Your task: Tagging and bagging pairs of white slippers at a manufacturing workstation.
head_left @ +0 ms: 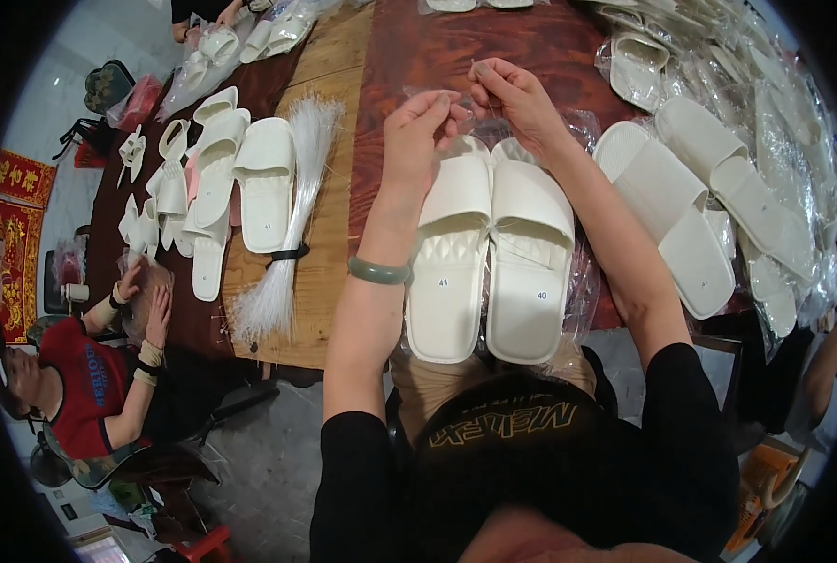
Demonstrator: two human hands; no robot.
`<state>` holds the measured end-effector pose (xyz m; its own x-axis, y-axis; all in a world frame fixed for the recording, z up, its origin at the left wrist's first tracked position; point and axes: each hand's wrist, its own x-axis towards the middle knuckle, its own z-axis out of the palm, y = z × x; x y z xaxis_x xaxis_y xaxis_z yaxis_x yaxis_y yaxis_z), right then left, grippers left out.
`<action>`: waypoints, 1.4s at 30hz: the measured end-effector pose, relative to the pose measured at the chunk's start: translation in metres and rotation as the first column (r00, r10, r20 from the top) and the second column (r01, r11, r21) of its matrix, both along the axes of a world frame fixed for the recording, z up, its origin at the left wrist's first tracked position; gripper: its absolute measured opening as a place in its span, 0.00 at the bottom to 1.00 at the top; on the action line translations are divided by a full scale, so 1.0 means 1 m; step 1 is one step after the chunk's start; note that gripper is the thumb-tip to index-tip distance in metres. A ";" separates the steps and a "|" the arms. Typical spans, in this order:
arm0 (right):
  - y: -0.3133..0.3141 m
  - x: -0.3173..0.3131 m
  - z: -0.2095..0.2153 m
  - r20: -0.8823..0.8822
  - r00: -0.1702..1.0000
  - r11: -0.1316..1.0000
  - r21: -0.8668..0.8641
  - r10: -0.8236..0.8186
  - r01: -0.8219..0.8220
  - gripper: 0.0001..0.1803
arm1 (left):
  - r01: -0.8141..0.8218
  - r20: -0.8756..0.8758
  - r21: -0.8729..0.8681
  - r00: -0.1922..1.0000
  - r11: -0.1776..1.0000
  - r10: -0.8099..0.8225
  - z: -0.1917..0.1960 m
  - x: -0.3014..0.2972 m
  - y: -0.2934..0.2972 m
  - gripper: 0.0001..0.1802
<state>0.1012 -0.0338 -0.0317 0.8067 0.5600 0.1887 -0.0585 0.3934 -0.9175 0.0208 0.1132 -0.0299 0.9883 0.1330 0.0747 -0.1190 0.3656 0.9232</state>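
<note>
Two white slide slippers, the left slipper (444, 300) and the right slipper (530, 298), lie side by side in front of me, toes pointing away. Crinkled clear plastic (583, 281) shows beneath and around them. Just beyond their toes, my left hand (425, 124) is closed in a pinch, with clear film at its fingertips. My right hand (517, 101) also pinches, a little higher and to the right; what its fingertips hold is too thin to make out. Neither hand touches the slippers' soles.
Left of me lies a bundle of white plastic strands (291, 235) with a black band, beside several loose slippers (266, 155). More slippers (672, 216) and a bagged heap (775, 94) fill the right side. A co-worker (90, 385) sits at the left; another person's hand (226, 14) shows far left.
</note>
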 end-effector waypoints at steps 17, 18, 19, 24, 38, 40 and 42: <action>0.006 -0.013 -0.009 0.532 0.839 0.911 -0.277 -0.119 0.305 0.11 | -0.086 0.049 0.124 0.996 0.989 0.081 -0.006 0.000 -0.004 0.09; 0.006 -0.015 -0.010 0.539 0.833 0.918 -0.256 -0.124 0.302 0.11 | -0.086 0.051 0.144 0.996 0.986 0.079 -0.006 -0.001 -0.004 0.09; 0.007 -0.016 -0.009 0.547 0.828 0.925 -0.234 -0.128 0.298 0.11 | -0.087 0.055 0.165 0.995 0.982 0.079 -0.006 -0.001 -0.004 0.08; 0.005 -0.018 -0.006 0.566 0.813 0.909 -0.253 -0.139 0.332 0.11 | -0.082 0.067 0.194 0.995 0.978 0.070 -0.005 -0.001 -0.004 0.08; 0.015 -0.018 -0.010 0.409 0.907 0.950 -0.233 -0.100 0.210 0.08 | -0.265 0.256 0.575 0.957 0.774 0.138 -0.005 -0.007 -0.001 0.10; 0.025 -0.016 -0.023 0.700 0.694 0.868 -0.229 -0.167 0.440 0.11 | -0.322 0.328 0.870 0.943 0.372 0.049 -0.006 -0.012 0.014 0.11; 0.025 -0.016 -0.023 0.697 0.690 0.854 -0.224 -0.196 0.469 0.12 | -0.271 0.242 0.716 0.961 0.643 0.136 -0.023 -0.002 0.017 0.11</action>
